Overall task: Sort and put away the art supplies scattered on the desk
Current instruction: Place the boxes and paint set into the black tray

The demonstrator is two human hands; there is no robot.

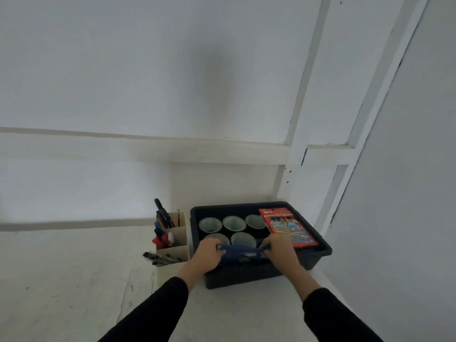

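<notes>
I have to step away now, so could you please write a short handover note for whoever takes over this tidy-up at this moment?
Hands: left hand and right hand each grip one end of a blue case over the near rim of the dark bin.
In place: pale cups stand in the bin; the red pencil box lies tilted at its right side. The beige organiser, left of the bin, holds markers.
Left: probably set the blue case in the bin, then put away the loose pens on the desk beside the organiser.

Matt dark plastic bin (318, 255) — glossy cardboard pencil box (288, 228).
</notes>
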